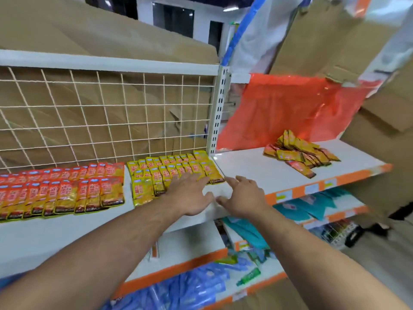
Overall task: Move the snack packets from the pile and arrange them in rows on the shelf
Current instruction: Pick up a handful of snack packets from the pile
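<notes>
Snack packets point(156, 175) are lying in rows on the shelf point(252, 168), the pile point(299, 153) sitting far right. I am resting my flat left hand point(190, 193) on them, my right hand point(243, 198) hovering spread, empty.

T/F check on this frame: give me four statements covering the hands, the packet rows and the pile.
1. The left hand has straight fingers lying over the yellow packets. True.
2. The right hand grips a packet. False: it is open and holds nothing.
3. The pile lies to the right of the slotted upright post. True.
4. The red packets lie to the right of the yellow ones. False: they lie to their left.
</notes>
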{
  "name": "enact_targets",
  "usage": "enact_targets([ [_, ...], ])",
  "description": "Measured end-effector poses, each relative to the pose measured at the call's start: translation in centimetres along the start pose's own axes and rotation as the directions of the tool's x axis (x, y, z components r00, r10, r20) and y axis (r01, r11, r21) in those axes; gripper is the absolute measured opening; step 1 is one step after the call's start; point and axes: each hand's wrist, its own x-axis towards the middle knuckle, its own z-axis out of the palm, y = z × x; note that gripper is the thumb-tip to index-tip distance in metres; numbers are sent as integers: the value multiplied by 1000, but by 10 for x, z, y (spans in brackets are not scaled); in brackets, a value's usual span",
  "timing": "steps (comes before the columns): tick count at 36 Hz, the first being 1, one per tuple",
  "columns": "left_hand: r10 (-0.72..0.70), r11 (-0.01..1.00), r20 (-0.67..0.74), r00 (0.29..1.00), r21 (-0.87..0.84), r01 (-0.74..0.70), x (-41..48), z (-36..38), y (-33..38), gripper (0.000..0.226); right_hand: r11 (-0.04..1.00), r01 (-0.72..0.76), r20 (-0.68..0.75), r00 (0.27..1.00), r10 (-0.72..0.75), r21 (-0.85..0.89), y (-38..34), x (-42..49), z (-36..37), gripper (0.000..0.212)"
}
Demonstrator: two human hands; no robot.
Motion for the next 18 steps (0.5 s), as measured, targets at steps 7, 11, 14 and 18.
enact_targets([
  [7, 114, 993, 50, 992, 30, -115, 68, 12, 59, 66, 992, -121, 27, 992, 120, 35, 77, 26, -2, 76],
  [11, 170, 985, 67, 983, 15, -171, 120, 19, 92, 66, 983, -181, 23, 983, 181, -2, 121, 49, -9, 76],
  [14, 226, 974, 76, 971, -6, -227, 158, 22, 119, 65, 970, -245, 15, 970, 244, -1, 152, 68, -12, 75],
  [18, 303, 953, 86, 949, -20, -302, 207, 20, 151, 65, 953, -301, 16, 953, 301, -18, 190, 95, -20, 74],
])
